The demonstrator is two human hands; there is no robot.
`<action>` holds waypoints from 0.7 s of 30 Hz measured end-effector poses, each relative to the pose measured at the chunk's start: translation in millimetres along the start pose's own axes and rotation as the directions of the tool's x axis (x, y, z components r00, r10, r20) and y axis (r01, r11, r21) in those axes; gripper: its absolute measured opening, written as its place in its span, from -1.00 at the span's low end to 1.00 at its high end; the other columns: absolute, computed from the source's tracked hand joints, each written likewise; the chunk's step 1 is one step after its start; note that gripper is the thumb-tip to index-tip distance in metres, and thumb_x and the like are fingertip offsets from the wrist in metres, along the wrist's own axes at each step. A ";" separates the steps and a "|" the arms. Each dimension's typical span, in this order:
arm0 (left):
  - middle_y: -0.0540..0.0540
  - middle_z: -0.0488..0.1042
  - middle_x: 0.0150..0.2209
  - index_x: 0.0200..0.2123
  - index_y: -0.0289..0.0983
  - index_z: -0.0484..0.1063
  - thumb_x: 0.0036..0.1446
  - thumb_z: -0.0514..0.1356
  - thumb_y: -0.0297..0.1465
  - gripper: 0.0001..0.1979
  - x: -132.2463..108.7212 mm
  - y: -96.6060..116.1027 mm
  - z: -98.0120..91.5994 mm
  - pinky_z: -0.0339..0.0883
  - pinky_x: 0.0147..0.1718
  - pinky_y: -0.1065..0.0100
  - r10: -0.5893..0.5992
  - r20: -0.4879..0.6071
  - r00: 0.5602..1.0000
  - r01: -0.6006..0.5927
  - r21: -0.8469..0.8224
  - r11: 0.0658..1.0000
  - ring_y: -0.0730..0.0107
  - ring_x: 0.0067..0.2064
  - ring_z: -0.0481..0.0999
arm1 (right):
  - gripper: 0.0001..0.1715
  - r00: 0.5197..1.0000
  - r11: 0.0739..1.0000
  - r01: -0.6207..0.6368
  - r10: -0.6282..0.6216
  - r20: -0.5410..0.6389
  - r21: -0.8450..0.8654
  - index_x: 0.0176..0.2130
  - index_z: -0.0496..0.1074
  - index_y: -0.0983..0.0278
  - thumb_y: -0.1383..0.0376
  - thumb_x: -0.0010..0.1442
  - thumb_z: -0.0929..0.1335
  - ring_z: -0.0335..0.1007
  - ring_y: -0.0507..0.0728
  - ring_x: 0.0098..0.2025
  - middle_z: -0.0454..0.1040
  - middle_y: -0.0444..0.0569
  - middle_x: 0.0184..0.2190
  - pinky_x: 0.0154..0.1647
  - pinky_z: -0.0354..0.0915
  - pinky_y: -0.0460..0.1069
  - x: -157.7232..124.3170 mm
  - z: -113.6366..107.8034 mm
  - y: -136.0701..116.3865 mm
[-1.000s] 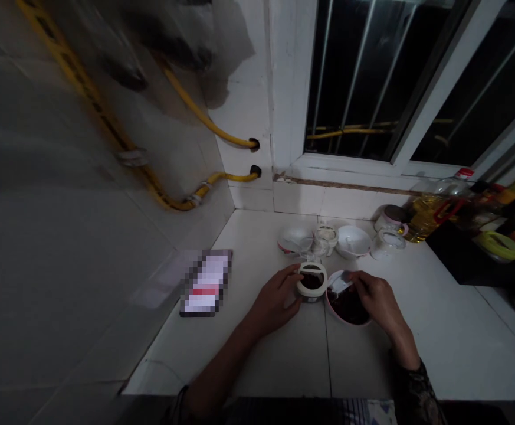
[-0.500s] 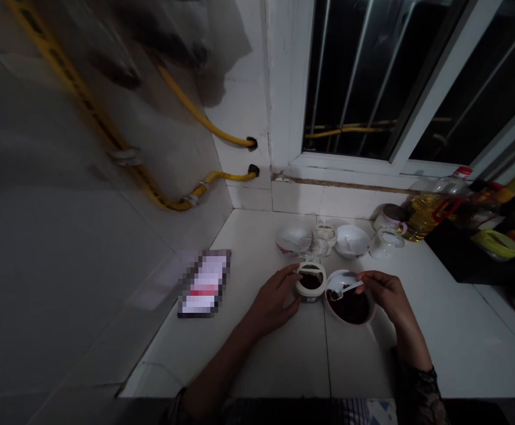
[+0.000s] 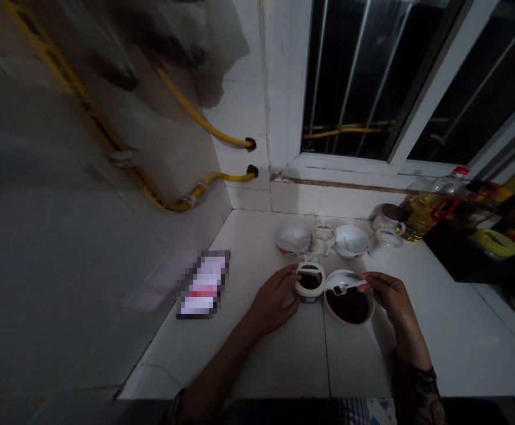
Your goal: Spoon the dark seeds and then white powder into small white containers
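Note:
My left hand is closed around the side of a small seasoning jar with a cream rim. The jar's clear lid is flipped up, and dark stuff shows inside. Between the fingertips of my right hand is the handle of a small white spoon. Its scoop hangs over a white bowl with a pink rim, standing just right of the jar. Dark, reddish-brown matter covers the bowl's bottom. Whether the scoop touches that matter I cannot tell.
Behind the jar stand two white bowls and a second seasoning jar. A glass jar, an oil bottle and a dark rack of condiments are at right. A phone, blurred out, lies left. Yellow pipes run along the wall.
My right hand has shifted slightly right, and the spoon's scoop has moved a little with it over the bowl. My left hand and the seasoning jar stay in place.

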State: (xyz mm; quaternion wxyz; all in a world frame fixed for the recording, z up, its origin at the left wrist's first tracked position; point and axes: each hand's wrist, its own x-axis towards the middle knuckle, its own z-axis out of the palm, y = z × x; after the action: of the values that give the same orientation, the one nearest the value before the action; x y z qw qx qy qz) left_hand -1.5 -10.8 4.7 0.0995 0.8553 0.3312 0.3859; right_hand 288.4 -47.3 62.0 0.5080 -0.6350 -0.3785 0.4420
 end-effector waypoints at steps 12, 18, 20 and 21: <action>-0.30 0.36 0.20 0.09 -0.22 0.27 0.11 0.19 -0.54 -0.54 -0.3 -1.5 0.8 0.47 0.10 0.09 0.010 -0.009 1.000 -0.010 0.001 1.000 0.10 0.19 0.47 | -0.56 0.888 0.893 0.421 -0.442 -0.128 -0.162 -0.30 0.56 0.29 -0.04 0.15 0.39 0.25 0.01 -0.64 0.58 -0.05 -0.54 -0.62 0.18 -0.09 -17.2 39.4 -6.3; -0.31 0.36 0.20 0.11 -0.22 0.27 0.10 0.19 -0.53 -0.52 -0.5 -2.7 2.1 0.45 0.12 0.06 0.020 -0.021 1.000 -0.020 -0.006 1.000 0.09 0.21 0.44 | -0.70 0.514 0.369 0.828 -0.801 0.308 -0.421 -0.22 0.55 0.23 0.29 0.33 0.23 0.59 0.13 -0.30 0.65 0.03 -0.31 -0.28 0.45 -0.03 -23.7 55.3 0.8; -0.31 0.36 0.20 0.11 -0.23 0.28 0.11 0.19 -0.54 -0.52 -0.5 -2.3 1.7 0.45 0.12 0.06 0.019 -0.014 1.000 -0.019 -0.013 1.000 0.10 0.20 0.45 | -0.71 0.518 0.369 0.810 -0.815 0.260 -0.456 -0.20 0.52 0.23 0.32 0.35 0.22 0.58 0.11 -0.34 0.64 0.00 -0.35 -0.31 0.44 -0.05 -22.2 47.0 0.8; -0.31 0.36 0.20 0.11 -0.23 0.28 0.11 0.19 -0.54 -0.53 -0.4 -2.0 1.2 0.45 0.12 0.07 0.017 -0.011 1.000 -0.017 -0.015 1.000 0.10 0.20 0.45 | -0.72 0.550 0.406 0.774 -0.812 0.199 -0.486 -0.20 0.51 0.23 0.31 0.36 0.21 0.56 0.09 -0.38 0.62 -0.03 -0.38 -0.33 0.43 -0.06 -20.6 40.5 0.3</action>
State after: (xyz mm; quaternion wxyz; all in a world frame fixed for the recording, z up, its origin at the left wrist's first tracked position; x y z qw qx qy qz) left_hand -1.8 -9.5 2.7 0.1008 0.8553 0.3215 0.3937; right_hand 243.4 -53.9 61.6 0.4759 -0.5054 -0.7198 0.0056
